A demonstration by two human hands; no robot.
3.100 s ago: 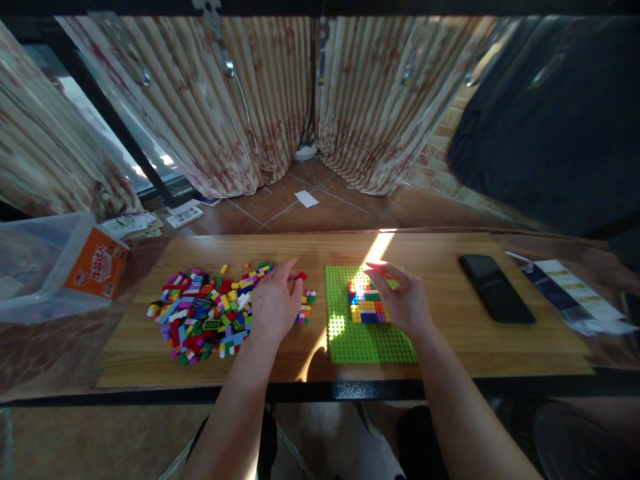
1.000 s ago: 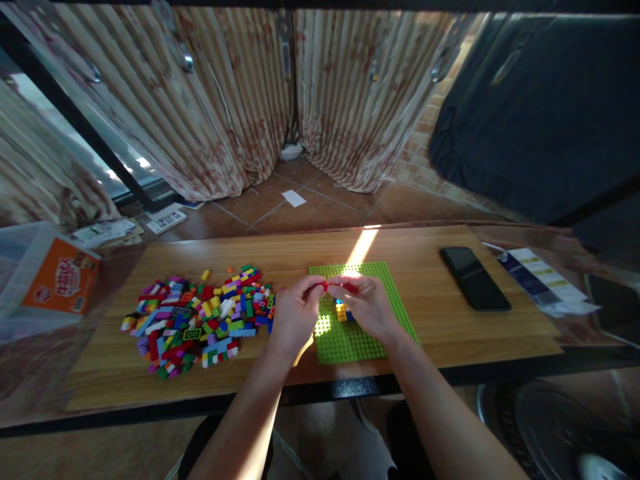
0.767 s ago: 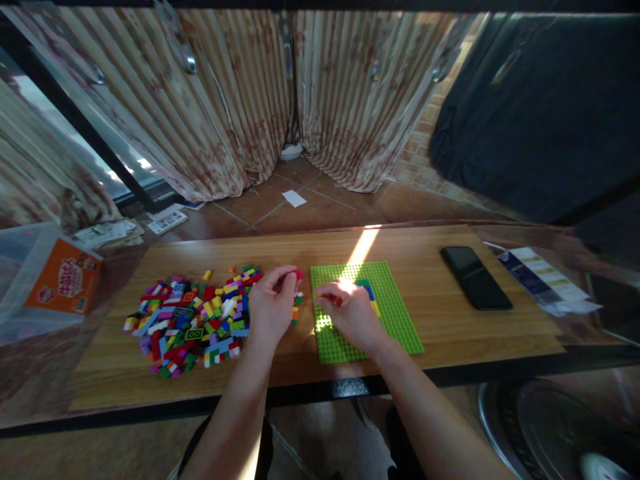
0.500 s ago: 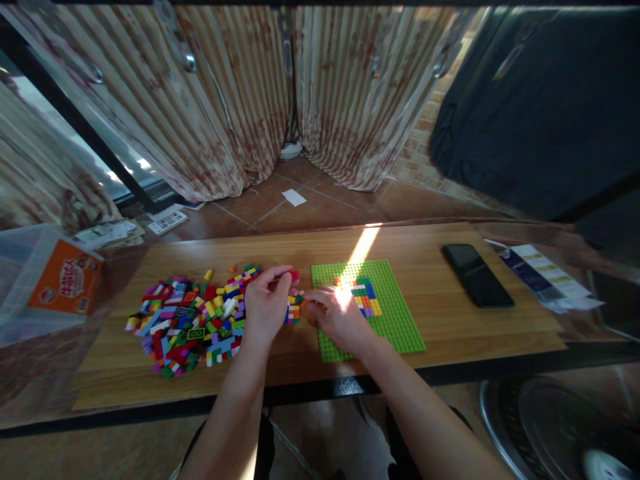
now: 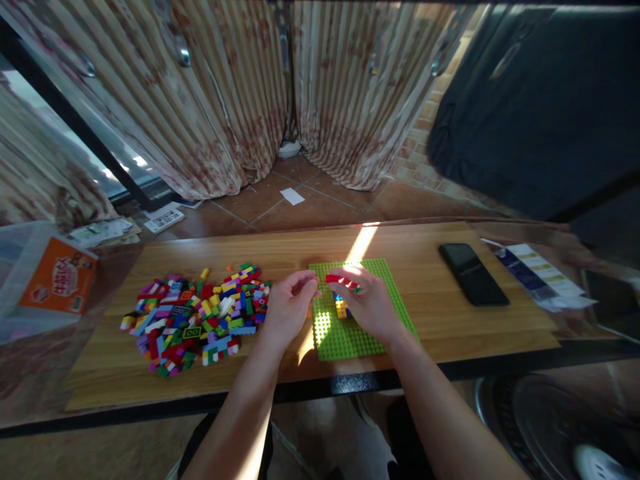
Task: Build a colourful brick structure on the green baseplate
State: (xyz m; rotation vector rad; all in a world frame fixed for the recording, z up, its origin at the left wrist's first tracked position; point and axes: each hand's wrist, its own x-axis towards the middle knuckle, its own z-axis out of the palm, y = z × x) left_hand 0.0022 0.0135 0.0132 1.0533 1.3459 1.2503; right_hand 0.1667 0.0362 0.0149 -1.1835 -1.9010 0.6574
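Note:
My right hand is over the green baseplate, pinching a red toy brick between thumb and fingers. Under that hand, part of a block of coloured bricks shows on the plate; my fingers cover the rest. My left hand is just off the plate's left edge with thumb and fingertips curled together. Whether anything is between those fingertips is too small to make out. A large pile of loose mixed bricks lies to the left of it on the wooden table.
A black phone lies on the table at the right, near some printed leaflets. Beyond the left end stands a clear plastic bin with an orange label. Curtains hang behind the table.
The red brick has passed from my left hand to my right. My right hand has moved right and up over the built block, and my left hand has shifted right, away from the pile.

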